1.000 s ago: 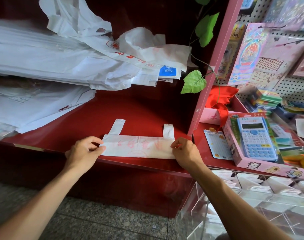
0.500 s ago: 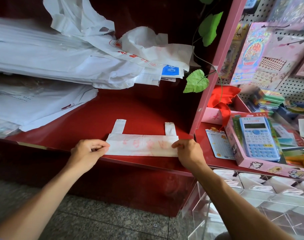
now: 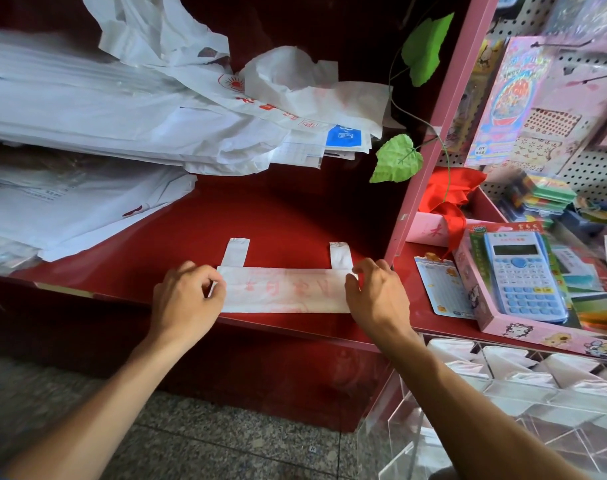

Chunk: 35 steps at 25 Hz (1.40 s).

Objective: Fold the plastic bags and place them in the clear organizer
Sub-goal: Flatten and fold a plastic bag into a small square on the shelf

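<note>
We see a red shelf [image 3: 288, 216] carrying everything here. Near its front edge lies a folded white plastic bag [image 3: 284, 289], flat, with its two handles pointing toward the back. On the shelf's left and rear part we find a pile of white plastic bags [image 3: 115, 112], loosely stacked and crumpled on top. To the right, past a pink post [image 3: 430, 133], a boxed calculator [image 3: 516, 275] and a small card [image 3: 440, 289] lie on a neighbouring red surface.

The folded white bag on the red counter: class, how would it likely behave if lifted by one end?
The folded bag is probably floppy: it is thin film, like the crumpled bags behind. It looks light, so it may sag and unfold. The left hand and right hand each pinch an end, which suggests it springs open.
</note>
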Available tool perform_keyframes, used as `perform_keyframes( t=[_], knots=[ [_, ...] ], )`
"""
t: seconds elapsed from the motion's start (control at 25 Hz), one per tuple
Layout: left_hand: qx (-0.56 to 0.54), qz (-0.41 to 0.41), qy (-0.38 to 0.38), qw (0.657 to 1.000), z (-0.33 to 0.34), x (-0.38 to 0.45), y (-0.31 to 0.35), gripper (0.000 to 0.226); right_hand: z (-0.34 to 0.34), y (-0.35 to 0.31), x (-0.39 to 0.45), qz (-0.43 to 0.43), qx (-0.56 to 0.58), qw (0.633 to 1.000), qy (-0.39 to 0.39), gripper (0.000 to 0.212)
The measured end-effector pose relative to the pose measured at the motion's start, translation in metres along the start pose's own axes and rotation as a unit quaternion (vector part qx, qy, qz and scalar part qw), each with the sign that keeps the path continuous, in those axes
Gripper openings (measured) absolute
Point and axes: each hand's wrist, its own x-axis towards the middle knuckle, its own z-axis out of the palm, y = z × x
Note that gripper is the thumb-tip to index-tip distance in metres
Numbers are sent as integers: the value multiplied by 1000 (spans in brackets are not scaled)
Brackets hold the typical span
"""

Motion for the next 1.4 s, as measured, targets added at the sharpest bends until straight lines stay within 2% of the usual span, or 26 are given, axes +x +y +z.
perform_keyframes(
  t=[0.08, 0.12, 0.2, 0.28, 0.4, 0.48, 0.56, 0.64, 0.72, 0.96, 1.16, 1.28, 1.4],
  knots=[
    [33, 82, 18, 996, 10, 2, 14, 5, 6, -10, 1, -46, -50, 998, 8, 28],
    [43, 121, 12, 992, 16, 2, 23, 13, 11, -16, 2, -75, -59, 995, 9, 26],
    [44, 193, -33, 980, 32, 2, 38, 27, 27, -27, 6, -141, -57, 988, -22, 26],
    [32, 219, -109, 969, 51, 0, 46, 43, 45, -36, 10, -201, -57, 973, -95, 46],
    [11, 219, -182, 959, 69, 1, 47, 73, 60, -41, 7, -202, -47, 962, -176, 77],
    [76, 208, -203, 954, 71, 2, 43, 88, 60, -39, 0, -171, -61, 963, -197, 86],
    [135, 182, -213, 950, 70, 3, 41, 94, 61, -35, -2, -145, -79, 967, -195, 83],
    [156, 149, -210, 954, 67, 2, 39, 96, 59, -34, -1, -116, -98, 967, -205, 68],
    [163, 123, -207, 957, 65, 1, 37, 98, 53, -31, -2, -95, -108, 965, -221, 68],
    [185, 46, -213, 958, 46, 2, 17, 110, 34, -16, -8, -72, -133, 961, -231, 81],
    [173, 64, -245, 952, 24, 0, -1, 140, 19, -1, -11, -80, -127, 954, -260, 114],
    [162, 113, -260, 945, 12, -1, -20, 136, 9, 11, -14, -108, -103, 946, -289, 121],
    [109, 174, -216, 955, 2, -5, -39, 111, -2, 26, -17, -162, -87, 939, -289, 130]
  ],
)
